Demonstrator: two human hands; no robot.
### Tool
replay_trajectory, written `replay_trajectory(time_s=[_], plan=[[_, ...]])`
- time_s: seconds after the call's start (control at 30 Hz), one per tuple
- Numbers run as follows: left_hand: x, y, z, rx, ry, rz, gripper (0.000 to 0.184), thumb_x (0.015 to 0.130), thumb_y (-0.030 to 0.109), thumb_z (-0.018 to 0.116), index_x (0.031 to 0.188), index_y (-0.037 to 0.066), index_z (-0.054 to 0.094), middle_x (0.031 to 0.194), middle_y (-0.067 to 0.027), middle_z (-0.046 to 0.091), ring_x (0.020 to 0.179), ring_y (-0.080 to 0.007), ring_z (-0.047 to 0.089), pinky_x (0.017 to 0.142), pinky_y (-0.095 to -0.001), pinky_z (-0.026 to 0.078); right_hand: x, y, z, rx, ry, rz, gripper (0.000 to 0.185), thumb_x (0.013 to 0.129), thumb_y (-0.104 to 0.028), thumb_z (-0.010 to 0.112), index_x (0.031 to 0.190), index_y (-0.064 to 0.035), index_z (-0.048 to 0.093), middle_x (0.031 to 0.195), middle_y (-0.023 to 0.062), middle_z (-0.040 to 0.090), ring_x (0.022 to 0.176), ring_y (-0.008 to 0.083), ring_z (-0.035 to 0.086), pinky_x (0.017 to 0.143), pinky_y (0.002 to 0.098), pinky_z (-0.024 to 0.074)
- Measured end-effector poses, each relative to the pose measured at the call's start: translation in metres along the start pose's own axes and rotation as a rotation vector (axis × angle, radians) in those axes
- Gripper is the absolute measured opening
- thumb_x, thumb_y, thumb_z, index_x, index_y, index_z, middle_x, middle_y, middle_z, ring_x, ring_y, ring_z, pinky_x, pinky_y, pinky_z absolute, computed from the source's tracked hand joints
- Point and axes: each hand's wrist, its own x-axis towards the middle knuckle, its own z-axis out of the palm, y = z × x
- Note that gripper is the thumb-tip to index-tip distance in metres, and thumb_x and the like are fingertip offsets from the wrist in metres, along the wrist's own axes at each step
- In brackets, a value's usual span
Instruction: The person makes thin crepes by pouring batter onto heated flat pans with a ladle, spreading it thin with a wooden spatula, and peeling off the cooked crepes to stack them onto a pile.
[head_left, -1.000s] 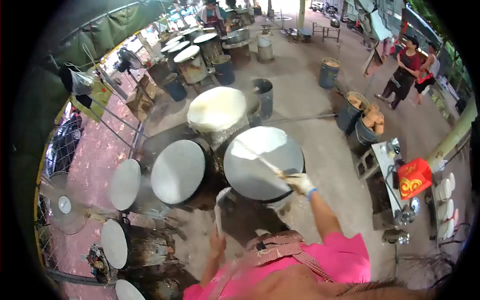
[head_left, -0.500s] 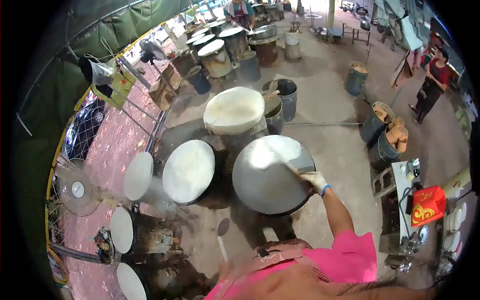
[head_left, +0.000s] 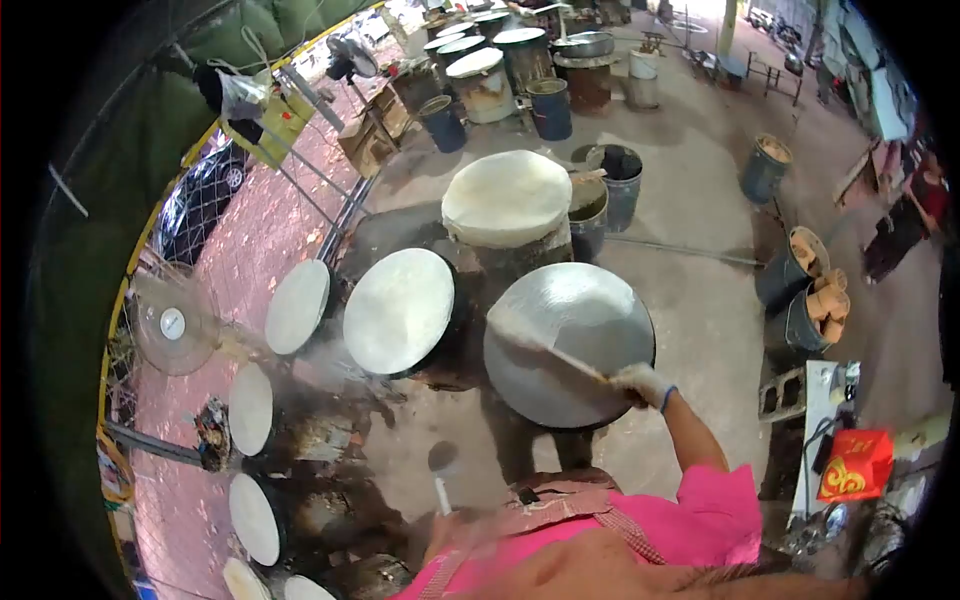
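My right hand [head_left: 640,383], in a whitish glove with a blue band at the wrist, grips a long-handled spreader [head_left: 568,360]. Its pale, motion-blurred head lies over the grey surface of a large round pan [head_left: 600,300], left of the middle. The pan's upper part shines as if wet. Low in the view, my left hand [head_left: 447,530] is closed around the light handle of a ladle [head_left: 445,459]. The ladle's dark round bowl points away from me, apart from the pan; my left fingers are partly blurred.
Several drum stoves with white round tops stand left, including a nearby one [head_left: 398,312]. Behind the pan sits a cloth-covered drum [head_left: 508,198]. A fan [head_left: 172,322] stands at the left fence. Buckets of brown pieces [head_left: 818,312] and a red bag [head_left: 856,465] are right, where a person [head_left: 905,222] is.
The spreader's head has swept across the pan toward its left side, with my right hand slightly lower. My left hand still holds the ladle. My view has shifted, and the person has moved right.
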Motion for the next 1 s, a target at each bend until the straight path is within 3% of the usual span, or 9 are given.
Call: replay_trajectory(time_s=[0.03, 0.23, 0.33, 0.5, 0.57, 0.7, 0.8, 0.93, 1.0], plan=[[0.001, -0.006, -0.001, -0.028, 0.004, -0.016, 0.036, 0.076, 0.005, 0.059, 0.109, 0.007, 0.045, 0.069, -0.0026, 0.052, 0.057, -0.0123, 0.052, 0.047, -0.0272, 0.043, -0.018, -0.009, 0.004, 0.112, -0.021, 0.216, 0.016, 0.072, -0.023, 0.069, 0.072, -0.0079, 0.063, 0.057, -0.0018, 0.051, 0.042, 0.0098, 0.043, 0.037, 0.0268, 0.0323], [0.000, -0.044, -0.011, -0.082, 0.043, 0.042, 0.037, 0.076, 0.006, 0.060, 0.110, 0.007, 0.046, 0.068, -0.0016, 0.051, 0.056, -0.0115, 0.051, 0.047, -0.0259, 0.042, 0.055, -0.043, -0.027, 0.093, 0.263, -0.112, 0.019, 0.071, -0.023, 0.069, 0.067, -0.0070, 0.061, 0.056, -0.0019, 0.050, 0.043, 0.0088, 0.043, 0.039, 0.0264, 0.0330], [-0.033, -0.021, -0.006, 0.047, 0.070, 0.035, 0.037, 0.077, 0.007, 0.059, 0.111, 0.007, 0.045, 0.067, -0.0009, 0.049, 0.056, -0.0111, 0.050, 0.046, -0.0254, 0.041, 0.037, -0.054, -0.015, -0.205, -0.044, -0.185, 0.021, 0.072, -0.022, 0.069, 0.063, -0.0060, 0.059, 0.054, -0.0019, 0.048, 0.044, 0.0091, 0.044, 0.040, 0.0263, 0.0333], [-0.056, -0.008, 0.004, 0.308, 0.113, 0.043, 0.034, 0.078, 0.011, 0.060, 0.108, 0.005, 0.046, 0.075, -0.0062, 0.050, 0.064, -0.0156, 0.051, 0.054, -0.0281, 0.042, -0.010, -0.021, -0.027, -0.101, -0.114, 0.216, 0.017, 0.072, -0.019, 0.068, 0.065, -0.0055, 0.060, 0.050, 0.0021, 0.048, 0.035, 0.0109, 0.041, 0.032, 0.0280, 0.0290], [-0.055, -0.015, 0.002, 0.215, 0.082, 0.155, 0.030, 0.079, 0.004, 0.054, 0.107, 0.008, 0.042, 0.063, -0.0013, 0.044, 0.049, -0.0102, 0.046, 0.038, -0.0240, 0.037, 0.007, -0.027, -0.049, -0.039, -0.162, 0.045, 0.017, 0.071, -0.020, 0.068, 0.075, -0.0034, 0.064, 0.052, 0.0015, 0.050, 0.036, 0.0099, 0.041, 0.032, 0.0267, 0.0276], [-0.078, 0.019, 0.022, -0.023, 0.158, 0.005, 0.030, 0.079, 0.005, 0.054, 0.106, 0.008, 0.043, 0.065, -0.0014, 0.045, 0.052, -0.0102, 0.047, 0.041, -0.0237, 0.037, 0.062, -0.088, -0.015, -0.119, 0.103, -0.032, 0.014, 0.070, -0.018, 0.067, 0.070, -0.0050, 0.062, 0.054, -0.0001, 0.049, 0.044, 0.0089, 0.044, 0.035, 0.0258, 0.0319], [-0.082, -0.001, -0.006, 0.266, 0.173, 0.043, 0.035, 0.078, 0.013, 0.060, 0.108, 0.002, 0.048, 0.078, -0.0072, 0.051, 0.068, -0.0167, 0.054, 0.060, -0.0299, 0.044, 0.058, -0.074, -0.023, -0.329, -0.223, -0.111, 0.014, 0.071, -0.019, 0.065, 0.066, -0.0064, 0.059, 0.053, -0.0006, 0.047, 0.042, 0.0093, 0.042, 0.035, 0.0264, 0.0299], [-0.084, -0.013, -0.006, 0.040, 0.103, -0.123, 0.033, 0.081, 0.003, 0.054, 0.110, 0.003, 0.041, 0.072, -0.0052, 0.048, 0.060, -0.0139, 0.050, 0.051, -0.0259, 0.042, 0.015, 0.001, -0.078, -0.181, -0.282, 0.355, 0.022, 0.071, -0.028, 0.068, 0.073, -0.0068, 0.063, 0.057, 0.0042, 0.052, 0.038, 0.0120, 0.043, 0.033, 0.0277, 0.0306], [-0.098, 0.024, 0.015, -0.211, 0.125, -0.178, 0.025, 0.081, -0.004, 0.051, 0.102, 0.005, 0.039, 0.067, -0.0025, 0.042, 0.053, -0.0100, 0.042, 0.044, -0.0224, 0.035, 0.029, 0.000, -0.098, -0.299, -0.217, 0.308, 0.023, 0.071, -0.029, 0.068, 0.077, -0.0072, 0.064, 0.059, 0.0043, 0.054, 0.041, 0.0112, 0.045, 0.035, 0.0276, 0.0319]])
